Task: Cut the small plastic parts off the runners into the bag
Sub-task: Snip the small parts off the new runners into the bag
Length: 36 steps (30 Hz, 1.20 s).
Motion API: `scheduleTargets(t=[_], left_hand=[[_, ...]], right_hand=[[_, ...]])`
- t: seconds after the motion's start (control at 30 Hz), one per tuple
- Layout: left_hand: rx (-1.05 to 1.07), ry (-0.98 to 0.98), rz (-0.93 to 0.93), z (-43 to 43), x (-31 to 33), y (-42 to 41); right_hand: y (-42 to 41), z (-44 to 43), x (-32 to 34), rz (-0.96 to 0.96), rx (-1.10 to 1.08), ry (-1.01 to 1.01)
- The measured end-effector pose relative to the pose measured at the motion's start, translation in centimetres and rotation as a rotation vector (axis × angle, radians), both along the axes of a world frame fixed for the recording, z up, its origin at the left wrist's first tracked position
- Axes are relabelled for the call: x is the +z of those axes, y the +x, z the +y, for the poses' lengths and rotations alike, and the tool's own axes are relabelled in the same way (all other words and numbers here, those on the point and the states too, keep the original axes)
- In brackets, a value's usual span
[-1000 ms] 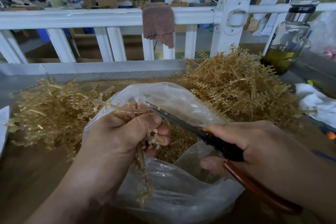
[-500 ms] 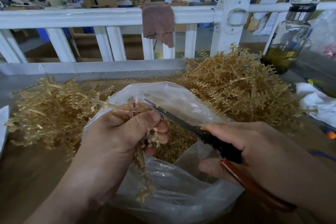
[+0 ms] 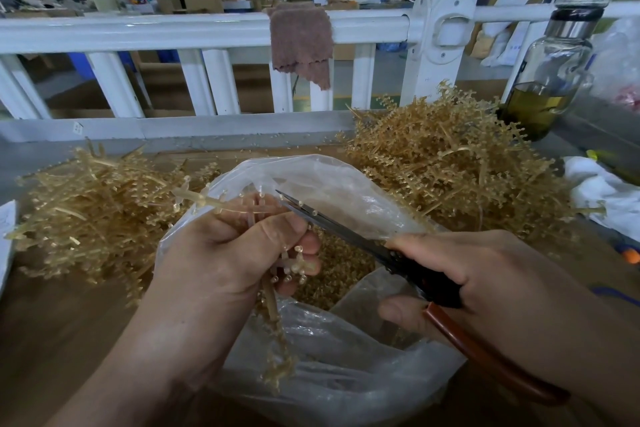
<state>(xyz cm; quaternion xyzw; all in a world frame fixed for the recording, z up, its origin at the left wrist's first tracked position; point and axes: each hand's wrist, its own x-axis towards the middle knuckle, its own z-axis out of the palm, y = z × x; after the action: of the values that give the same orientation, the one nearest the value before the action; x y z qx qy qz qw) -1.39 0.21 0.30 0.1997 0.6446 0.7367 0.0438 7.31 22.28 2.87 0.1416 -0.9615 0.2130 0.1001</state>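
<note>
My left hand (image 3: 221, 253) grips a bundle of amber plastic runners (image 3: 273, 329) over the open mouth of a clear plastic bag (image 3: 346, 374). One runner sticks out to the upper left past my fingers. My right hand (image 3: 485, 277) grips scissors (image 3: 346, 229) with red-brown handles. Their blades point up-left and lie against the runner tips beside my left thumb. A few small beads sit on the blade. Loose cut parts (image 3: 339, 270) fill the bottom of the bag.
A heap of amber runners (image 3: 86, 208) lies on the left and a bigger heap (image 3: 450, 163) on the right of the brown table. A glass bottle (image 3: 550, 69) stands far right, white cloth (image 3: 602, 194) beside it. A white railing (image 3: 207, 31) with a brown rag (image 3: 301, 42) runs behind.
The scissors have slid a little up and to the left along the runner tips. My left hand holds the bundle in almost the same place.
</note>
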Motion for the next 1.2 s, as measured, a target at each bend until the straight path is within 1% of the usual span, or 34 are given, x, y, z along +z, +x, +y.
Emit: scheduleTargets(t=[0.27,0.53,0.73,0.97,1.2], left_hand=[[-0.038,-0.021,-0.007,0.18,0.36,0.01],[-0.072,0.008,0.001,-0.03,0.31,0.09],[-0.066,0.021,-0.014,0.07,0.37,0.24],[-0.008,0.001,-0.047,0.08,0.41,0.41],[-0.001,-0.018,-0.055,0.09,0.39,0.47]], right_hand=[[0.07,0.02,0.31,-0.01,-0.005,0.01],[0.16,-0.1,0.21,0.03,-0.011,0.023],[0.11,-0.12,0.16,0.038,-0.017,0.031],[0.15,-0.07,-0.05,0.028,-0.016,0.027],[0.0,0.06,-0.27,0.014,0.006,0.024]])
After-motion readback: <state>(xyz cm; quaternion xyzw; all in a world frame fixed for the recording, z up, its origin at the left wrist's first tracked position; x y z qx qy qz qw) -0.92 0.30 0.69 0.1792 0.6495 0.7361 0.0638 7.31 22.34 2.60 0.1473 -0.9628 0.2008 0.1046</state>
